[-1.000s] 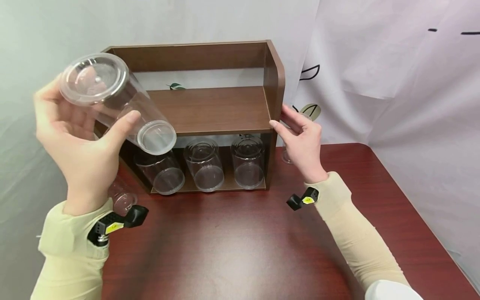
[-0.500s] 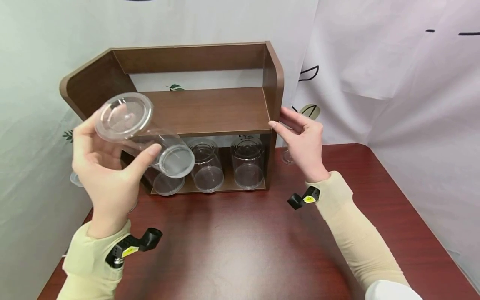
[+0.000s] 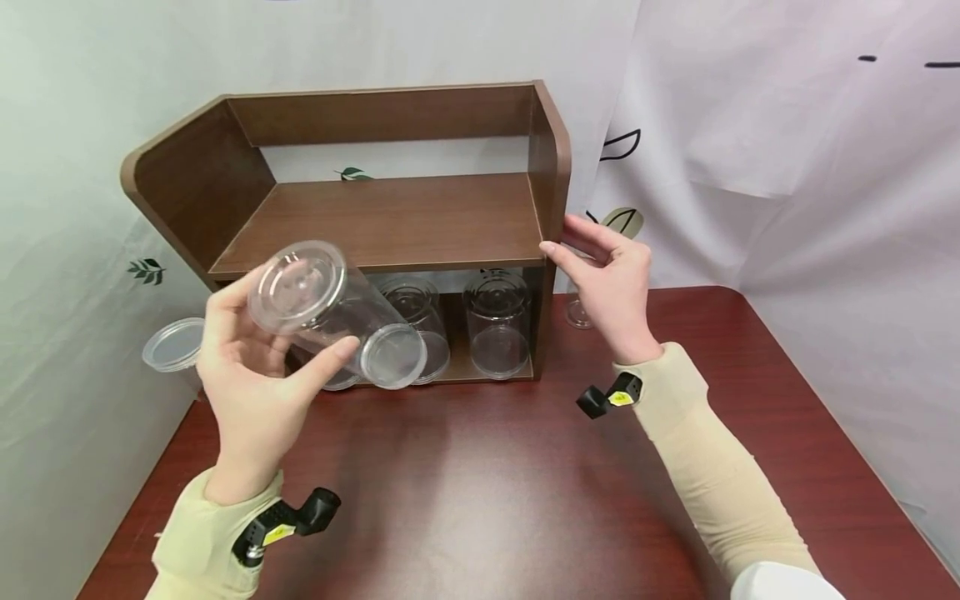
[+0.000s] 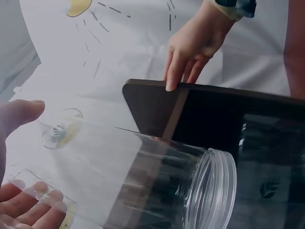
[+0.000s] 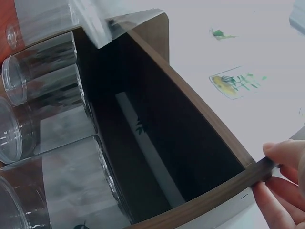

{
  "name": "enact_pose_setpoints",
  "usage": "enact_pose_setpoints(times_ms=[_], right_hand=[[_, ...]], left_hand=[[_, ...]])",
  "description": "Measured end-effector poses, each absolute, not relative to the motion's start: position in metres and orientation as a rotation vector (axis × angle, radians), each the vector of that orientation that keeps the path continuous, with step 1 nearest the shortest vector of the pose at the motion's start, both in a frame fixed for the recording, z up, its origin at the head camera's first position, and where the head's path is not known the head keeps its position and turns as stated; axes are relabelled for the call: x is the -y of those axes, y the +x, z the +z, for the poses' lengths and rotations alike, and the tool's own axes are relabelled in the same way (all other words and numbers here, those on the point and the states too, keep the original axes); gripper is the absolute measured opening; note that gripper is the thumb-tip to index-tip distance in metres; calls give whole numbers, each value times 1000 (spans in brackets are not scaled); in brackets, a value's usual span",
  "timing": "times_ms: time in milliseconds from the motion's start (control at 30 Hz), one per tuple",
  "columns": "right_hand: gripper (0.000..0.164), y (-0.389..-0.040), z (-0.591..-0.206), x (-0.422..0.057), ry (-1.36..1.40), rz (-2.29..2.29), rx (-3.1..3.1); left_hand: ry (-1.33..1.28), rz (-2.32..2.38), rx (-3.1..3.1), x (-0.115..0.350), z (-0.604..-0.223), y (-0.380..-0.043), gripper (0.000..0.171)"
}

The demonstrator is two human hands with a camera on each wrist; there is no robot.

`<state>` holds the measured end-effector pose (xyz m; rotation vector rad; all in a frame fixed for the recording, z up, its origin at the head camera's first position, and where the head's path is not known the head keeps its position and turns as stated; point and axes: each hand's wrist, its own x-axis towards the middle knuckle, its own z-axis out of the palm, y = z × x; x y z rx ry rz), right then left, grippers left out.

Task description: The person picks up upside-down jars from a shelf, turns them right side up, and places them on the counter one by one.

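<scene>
My left hand is curled round a clear jar, thumb on one side and fingers on the other, holding it tilted in front of the shelf's lower compartment, its ribbed rim pointing away from my palm. My right hand pinches the front edge of the right side panel of the brown shelf. Behind my jar, more clear jars stand along the lower compartment, the leftmost mostly hidden. Another clear container sits beyond my left hand, beside the shelf. Under everything lies the reddish table, with pale cloth hanging behind.
</scene>
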<state>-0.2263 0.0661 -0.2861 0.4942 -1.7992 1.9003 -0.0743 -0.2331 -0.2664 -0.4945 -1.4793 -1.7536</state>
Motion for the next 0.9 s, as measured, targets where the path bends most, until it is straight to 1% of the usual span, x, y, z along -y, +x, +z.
enact_pose_setpoints(times_ms=[167, 400, 700, 900], right_hand=[[39, -226, -286, -63, 504, 1904, 1796], [38, -226, -286, -64, 503, 1896, 1790], [40, -224, -286, -67, 511, 1876, 1824], [36, -206, -301, -80, 619, 1833, 1876]], left_hand=[[-539, -1775, 1579, 233, -281, -71, 84], [-541, -1896, 1608, 231, -309, -70, 95], [-420, -1987, 1673, 226, -339, -75, 86], [-361, -2017, 1711, 216, -356, -80, 81]])
